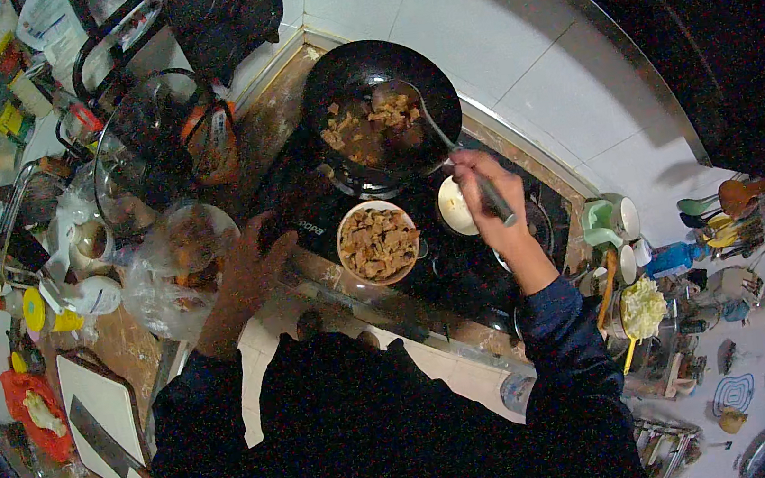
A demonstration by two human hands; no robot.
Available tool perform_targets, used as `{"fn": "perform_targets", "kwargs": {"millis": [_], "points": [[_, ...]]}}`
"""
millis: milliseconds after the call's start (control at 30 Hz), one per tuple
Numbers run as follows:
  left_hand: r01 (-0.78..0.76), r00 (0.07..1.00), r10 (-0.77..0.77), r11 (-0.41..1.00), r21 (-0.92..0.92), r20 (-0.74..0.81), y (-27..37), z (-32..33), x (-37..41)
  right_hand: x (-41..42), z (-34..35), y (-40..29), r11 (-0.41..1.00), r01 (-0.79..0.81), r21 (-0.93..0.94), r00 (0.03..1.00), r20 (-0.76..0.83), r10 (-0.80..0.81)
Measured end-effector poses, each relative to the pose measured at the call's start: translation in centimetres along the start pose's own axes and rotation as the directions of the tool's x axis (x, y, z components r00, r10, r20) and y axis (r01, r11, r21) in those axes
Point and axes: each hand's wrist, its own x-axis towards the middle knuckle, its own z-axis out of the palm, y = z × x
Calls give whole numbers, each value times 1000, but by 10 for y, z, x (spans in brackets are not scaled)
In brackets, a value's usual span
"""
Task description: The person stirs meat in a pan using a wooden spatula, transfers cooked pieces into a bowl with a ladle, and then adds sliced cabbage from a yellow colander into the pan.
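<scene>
My right hand (491,190) grips the handle of a metal ladle or spatula (436,125). Its head sits among pieces of meat (395,112) in a black wok (326,74) on the stove. A white bowl (457,205) stands just below that hand, partly covered by it. Between my hands, a bowl heaped with browned meat chunks (379,243) rests near the front of the black glass cooktop (303,177). My left hand (259,254), slightly blurred, is at the cooktop's left front edge with fingers apart and nothing visible in it.
Left of my left hand are clear plastic bags (164,294) and a glass lid (146,124). A cleaver (98,435) lies on a white cutting board (77,377). Chopped cabbage (642,307) fills a container at right. A tiled wall (509,44) rises behind the wok.
</scene>
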Motion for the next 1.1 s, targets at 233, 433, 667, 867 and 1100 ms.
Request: {"fn": "perform_targets", "kwargs": {"millis": [233, 433, 667, 867, 1100], "points": [[-40, 999, 40, 998, 39, -1, 16, -3, -5, 12, -7, -5, 921, 362, -145, 913, 256, -318], [90, 993, -74, 982, -166, 97, 26, -8, -5, 3, -7, -16, 965, 259, 42, 918, 299, -260], [24, 999, -19, 992, -120, 47, 20, 0, -3, 16, 13, 5, 949, 304, -89, 902, 348, -256], [82, 996, -73, 969, -235, 47, 14, 2, -6, 20, -11, 8, 935, 288, -209, 937, 260, -231], [-61, 995, 68, 994, 94, -70, 8, -12, 3, -8, -43, -21, 911, 379, -161, 840, 473, -266]]}}
